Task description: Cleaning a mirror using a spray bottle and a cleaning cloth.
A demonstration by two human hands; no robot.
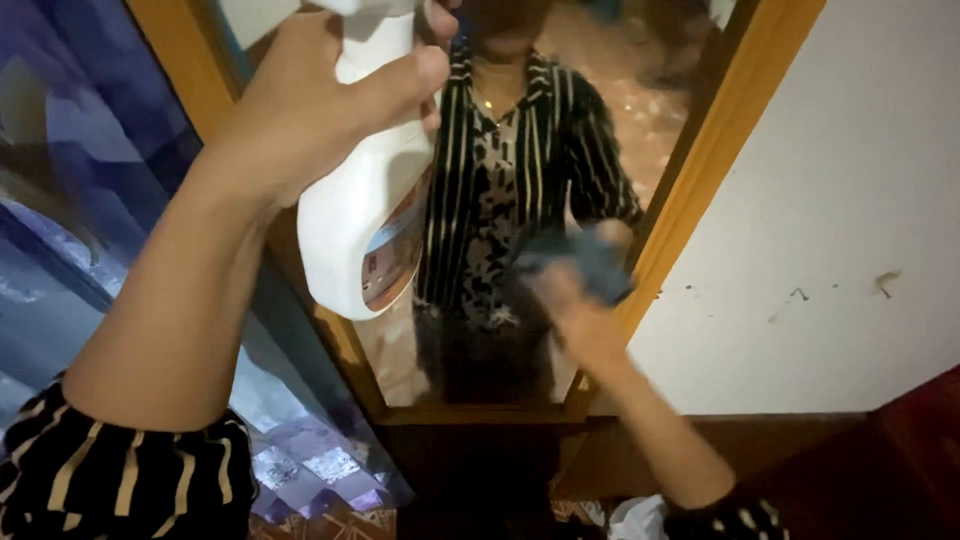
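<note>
Up high, left hand (310,100) fingers grip white spray bottle (365,220); right hand (575,305) clutches blue-grey cloth (590,262).

Spray bottle (360,220): white, orange-and-blue label. Cloth (590,262): dark blue-grey. Sleeve (120,480): black, tan stripes. Mirror frame (690,170): golden-brown wood. Wall (840,200): white, marked.
</note>
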